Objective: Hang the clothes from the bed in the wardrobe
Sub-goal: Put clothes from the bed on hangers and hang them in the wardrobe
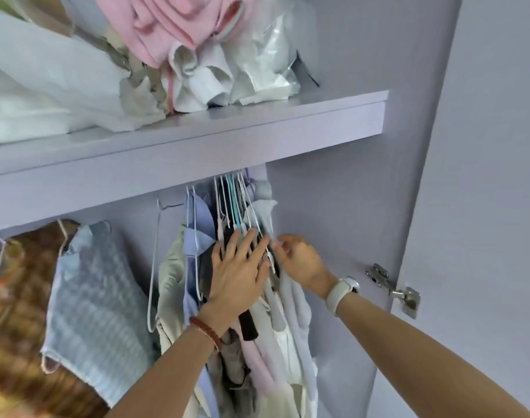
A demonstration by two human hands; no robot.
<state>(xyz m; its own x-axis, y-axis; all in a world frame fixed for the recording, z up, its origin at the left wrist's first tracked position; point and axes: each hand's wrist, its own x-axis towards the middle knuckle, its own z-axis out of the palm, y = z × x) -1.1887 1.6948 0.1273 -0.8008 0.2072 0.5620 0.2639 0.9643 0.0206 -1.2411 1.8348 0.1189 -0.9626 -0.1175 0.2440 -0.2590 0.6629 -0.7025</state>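
Observation:
Inside the lilac wardrobe, a tight bunch of garments on thin hangers (pixel 239 203) hangs under the shelf (pixel 197 146). My left hand (pixel 239 273) lies flat with straight fingers against the dark and pale clothes in that bunch. My right hand (pixel 300 260), with a white watch on its wrist, has curled fingers pinching the pale garment (pixel 290 312) at the right end of the bunch, near its hanger. The rail itself is hidden behind the shelf edge.
A light blue knit top (pixel 97 297) and a brown patterned garment (pixel 19 297) hang to the left. An empty white wire hanger (pixel 155 267) hangs between them and the bunch. Pink and white textiles (pixel 173 40) pile on the shelf. The wardrobe door with a metal hinge (pixel 393 288) stands right.

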